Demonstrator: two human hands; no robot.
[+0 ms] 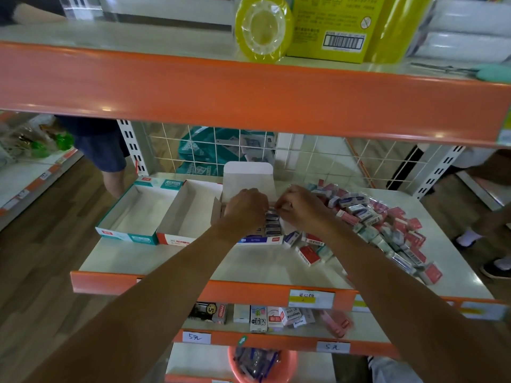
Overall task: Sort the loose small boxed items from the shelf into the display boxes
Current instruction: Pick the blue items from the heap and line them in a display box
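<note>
Head view: both hands [244,208] [300,210] crowd the display box [260,240].

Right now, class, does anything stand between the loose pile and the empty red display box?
Yes. The blue display box, flap upright, sits between the pile and the red display box, with the left hand and right hand over it.

Shelf lip [249,89] — orange; shelf board [179,261], cream. Teal-and-white display box [130,236]; red-and-white display box [174,240]; blue-and-white display box [254,240]. Loose small boxes [398,214] — red, pale teal, navy on white. Tape roll [262,31], yellow. Wire grid [318,158], white squares. Basin [233,363], pink.
</note>
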